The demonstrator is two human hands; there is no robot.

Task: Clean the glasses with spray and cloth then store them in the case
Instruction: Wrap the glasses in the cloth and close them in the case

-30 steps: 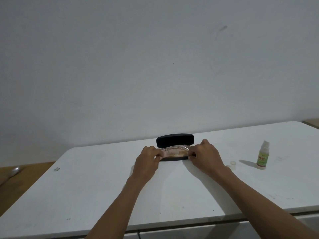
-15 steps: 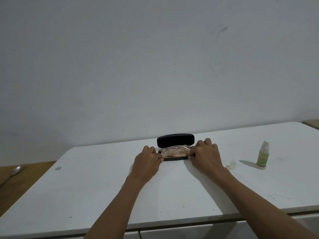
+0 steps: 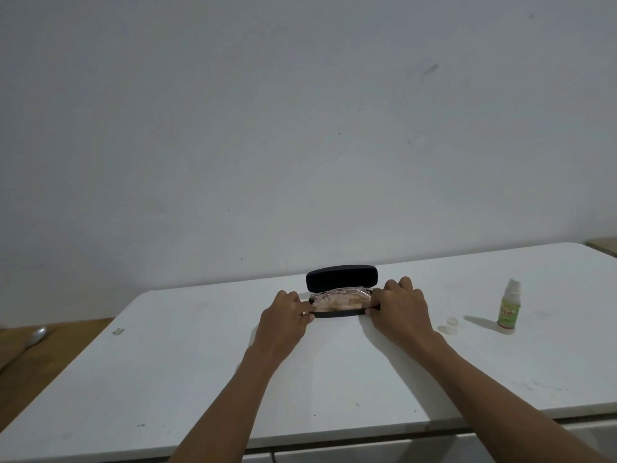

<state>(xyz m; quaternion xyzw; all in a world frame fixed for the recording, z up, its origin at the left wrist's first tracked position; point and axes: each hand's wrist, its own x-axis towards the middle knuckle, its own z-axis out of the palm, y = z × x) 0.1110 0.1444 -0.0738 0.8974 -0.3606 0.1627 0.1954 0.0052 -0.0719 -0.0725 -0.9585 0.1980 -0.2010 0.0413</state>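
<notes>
A black glasses case (image 3: 341,278) stands open on the white table (image 3: 200,362), its lid upright at the back. Inside its tray lie the glasses (image 3: 340,292), thin frame showing over a pinkish cloth (image 3: 337,302). My left hand (image 3: 283,315) grips the case's left end and my right hand (image 3: 399,307) grips its right end, fingers curled over the rim. A small green-labelled spray bottle (image 3: 509,309) stands upright to the right, its clear cap (image 3: 449,325) lying beside it.
The white wall rises right behind the table. A wooden surface with a metal spoon (image 3: 36,335) lies lower left. A small scrap (image 3: 117,331) sits near the table's left edge. The table's front edge runs just below my forearms.
Both hands have stayed at the ends of the case, and their fingers have shifted slightly along the rim. The case and bottle have not moved.
</notes>
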